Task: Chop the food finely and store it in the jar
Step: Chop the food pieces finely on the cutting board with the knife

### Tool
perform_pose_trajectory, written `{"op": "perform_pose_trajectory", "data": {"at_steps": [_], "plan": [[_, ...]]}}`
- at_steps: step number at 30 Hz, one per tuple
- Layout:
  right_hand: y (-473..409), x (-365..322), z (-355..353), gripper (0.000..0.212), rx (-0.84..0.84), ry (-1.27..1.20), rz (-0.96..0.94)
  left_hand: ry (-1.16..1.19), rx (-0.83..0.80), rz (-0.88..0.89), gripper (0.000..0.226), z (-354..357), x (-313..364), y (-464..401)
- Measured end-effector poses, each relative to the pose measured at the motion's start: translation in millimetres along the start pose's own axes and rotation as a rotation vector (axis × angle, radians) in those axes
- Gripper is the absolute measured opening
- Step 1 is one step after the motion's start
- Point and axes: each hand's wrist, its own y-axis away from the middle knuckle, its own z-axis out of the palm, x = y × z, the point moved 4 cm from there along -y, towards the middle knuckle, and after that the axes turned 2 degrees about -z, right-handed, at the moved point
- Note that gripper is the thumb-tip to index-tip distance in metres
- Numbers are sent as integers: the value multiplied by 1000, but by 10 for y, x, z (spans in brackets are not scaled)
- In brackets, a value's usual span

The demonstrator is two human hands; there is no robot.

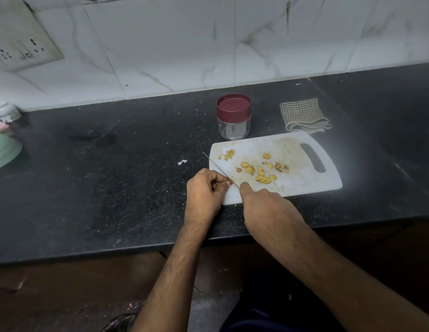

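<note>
A white cutting board (302,173) lies on the black counter with several yellow food slices (259,172) scattered over it. My right hand (263,204) grips a knife whose thin blade (218,167) runs up and left across the board's near left corner. My left hand (205,190) pinches a small piece of food against the board right beside the blade. A clear jar (233,127) with a dark red lid (233,105) screwed on stands just behind the board.
A folded checked cloth (303,115) lies behind the board's right end. A green bowl (3,152) and other dishes sit at the far left. The black counter (112,183) ends at a front edge near my forearms. A wall socket (21,44) sits upper left.
</note>
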Motion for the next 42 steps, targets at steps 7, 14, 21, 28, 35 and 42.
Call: {"op": "perform_pose_trajectory", "data": {"at_steps": [7,14,21,28,35,42], "plan": [[292,120,7,38,77,-16,-34,36,-5,-40,7,-24,-22,-23],[223,129,48,43,40,-53,-8,56,-13,-54,6,-20,-21,-24],[32,45,21,42,23,-24,-9,10,30,-55,4,-32,1,20],[64,98,68,37,67,-30,-21,6,75,-60,5,-36,-3,39],[254,174,66,35,79,-25,-39,-22,82,-43,9,-13,7,43],[243,79,100,44,24,-19,45,-23,68,-46,13,-16,6,31]]}}
